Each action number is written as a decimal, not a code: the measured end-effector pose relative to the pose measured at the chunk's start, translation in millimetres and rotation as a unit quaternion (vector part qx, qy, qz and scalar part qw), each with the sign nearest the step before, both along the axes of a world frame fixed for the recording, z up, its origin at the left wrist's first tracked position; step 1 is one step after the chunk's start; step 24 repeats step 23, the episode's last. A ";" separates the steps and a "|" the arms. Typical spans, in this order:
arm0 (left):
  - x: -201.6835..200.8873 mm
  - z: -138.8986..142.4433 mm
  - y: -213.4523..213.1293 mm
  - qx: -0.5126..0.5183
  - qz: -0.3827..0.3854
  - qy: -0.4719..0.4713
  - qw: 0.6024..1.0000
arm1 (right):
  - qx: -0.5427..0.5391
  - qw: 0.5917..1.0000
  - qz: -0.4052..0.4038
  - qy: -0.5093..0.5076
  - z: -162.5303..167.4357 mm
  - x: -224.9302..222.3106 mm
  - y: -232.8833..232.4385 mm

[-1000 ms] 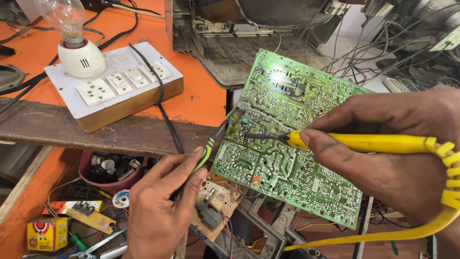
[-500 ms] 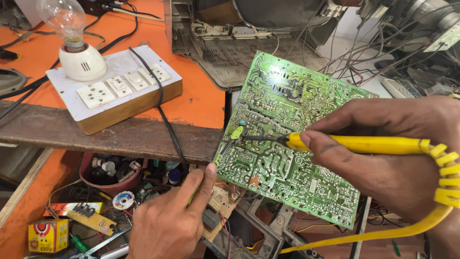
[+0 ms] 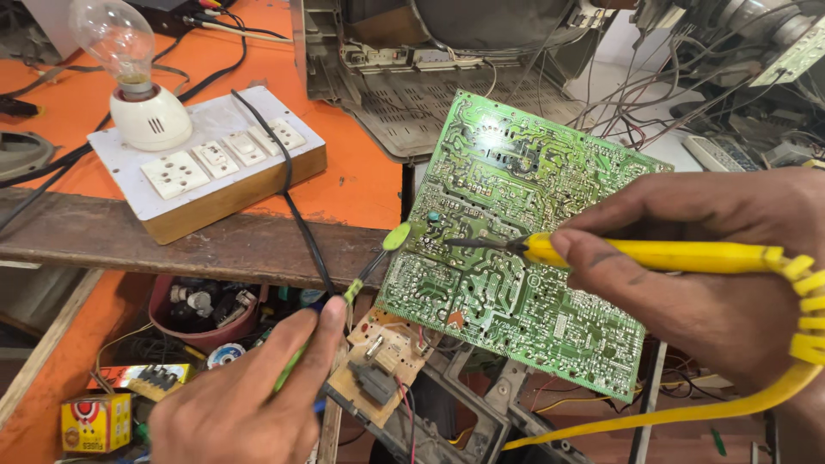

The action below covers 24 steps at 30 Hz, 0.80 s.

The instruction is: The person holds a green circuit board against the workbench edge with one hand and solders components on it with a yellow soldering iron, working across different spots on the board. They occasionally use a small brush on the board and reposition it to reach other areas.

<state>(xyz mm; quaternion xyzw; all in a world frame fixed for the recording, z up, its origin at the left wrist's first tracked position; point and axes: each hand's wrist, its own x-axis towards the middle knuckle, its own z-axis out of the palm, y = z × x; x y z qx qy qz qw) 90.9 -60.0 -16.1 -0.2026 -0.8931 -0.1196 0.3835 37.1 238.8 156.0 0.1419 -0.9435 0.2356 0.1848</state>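
A green circuit board (image 3: 516, 232) stands tilted, solder side towards me, in the middle of the view. My right hand (image 3: 722, 266) grips a yellow soldering iron (image 3: 653, 253) whose dark tip touches the board near its middle left. A yellow coiled cord (image 3: 803, 318) runs off the iron's rear. My left hand (image 3: 249, 395) at the bottom left holds a thin green-handled tool (image 3: 344, 301), its light green end lying just at the board's left edge.
A wooden switchboard (image 3: 215, 172) with sockets and a clear bulb (image 3: 116, 43) sits on the orange bench (image 3: 361, 180). A grey open chassis (image 3: 404, 86) stands behind. A red bowl of parts (image 3: 206, 309), a small yellow box (image 3: 94, 421) and tangled wires (image 3: 730, 94) surround the board.
My left hand has drawn back down and left from the board, and the green tool's tip now rests at the board's edge. The soldering iron has stayed on the same spot.
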 end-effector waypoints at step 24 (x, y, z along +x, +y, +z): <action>4.0 21.9 9.5 0.015 0.046 -0.126 0.991 | -0.051 0.998 0.026 0.008 -4.4 6.6 5.7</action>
